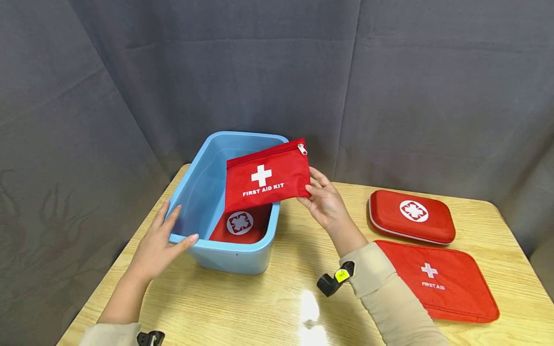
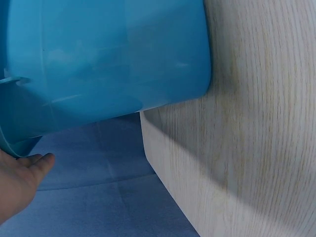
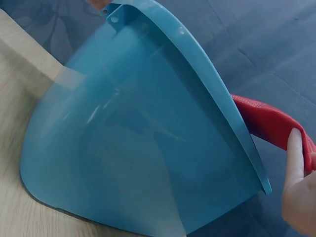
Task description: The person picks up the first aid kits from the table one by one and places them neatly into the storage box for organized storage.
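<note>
My right hand [image 1: 324,199] pinches the right end of a red zippered first aid pouch [image 1: 277,178], tilted over the blue bin [image 1: 238,266]. In the right wrist view, the pouch [image 3: 269,118] shows beyond the bin's rim with fingers at its end. My left hand [image 1: 157,242] rests on the bin's near left corner, fingers spread and fairly straight, thumb on the front rim. The left wrist view shows this hand [image 2: 19,180] at the rim of the bin [image 2: 113,54]. Inside the bin lies a red item with a round white emblem [image 1: 240,223], partly hidden by the pouch.
On the right of the wooden table [image 1: 242,307] sits a red hard-shell first aid case [image 1: 389,211]. Nearer lies a flat red first aid bag [image 1: 459,288], partly covered by my right sleeve. A grey curtain [image 1: 277,86] hangs behind the table.
</note>
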Action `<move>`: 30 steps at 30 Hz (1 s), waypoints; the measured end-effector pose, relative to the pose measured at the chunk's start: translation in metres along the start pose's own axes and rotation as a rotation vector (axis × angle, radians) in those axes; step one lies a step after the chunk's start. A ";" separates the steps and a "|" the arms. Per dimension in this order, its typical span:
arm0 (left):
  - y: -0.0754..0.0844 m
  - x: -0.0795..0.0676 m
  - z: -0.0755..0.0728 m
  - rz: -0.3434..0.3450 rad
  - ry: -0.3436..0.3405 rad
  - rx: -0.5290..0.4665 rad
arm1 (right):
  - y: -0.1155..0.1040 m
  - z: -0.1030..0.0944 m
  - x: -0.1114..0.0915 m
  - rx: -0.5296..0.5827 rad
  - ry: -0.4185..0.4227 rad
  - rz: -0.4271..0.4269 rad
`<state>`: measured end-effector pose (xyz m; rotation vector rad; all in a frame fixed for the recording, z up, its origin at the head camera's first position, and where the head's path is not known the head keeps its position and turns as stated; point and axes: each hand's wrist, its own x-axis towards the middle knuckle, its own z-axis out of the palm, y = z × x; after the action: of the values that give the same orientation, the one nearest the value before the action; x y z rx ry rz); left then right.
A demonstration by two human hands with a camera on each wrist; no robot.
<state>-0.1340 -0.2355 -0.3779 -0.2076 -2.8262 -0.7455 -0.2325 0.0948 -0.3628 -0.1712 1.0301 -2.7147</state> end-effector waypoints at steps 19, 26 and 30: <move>0.002 0.001 0.001 -0.007 -0.005 -0.003 | 0.009 0.022 0.021 -0.242 0.034 0.078; 0.002 0.001 0.001 -0.007 -0.008 0.002 | 0.010 0.025 0.029 -0.325 0.048 0.104; 0.003 0.001 0.001 -0.012 -0.012 0.003 | 0.011 0.027 0.033 -0.391 0.053 0.127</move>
<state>-0.1351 -0.2324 -0.3773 -0.1952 -2.8424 -0.7445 -0.2578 0.0608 -0.3489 -0.0950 1.5238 -2.3918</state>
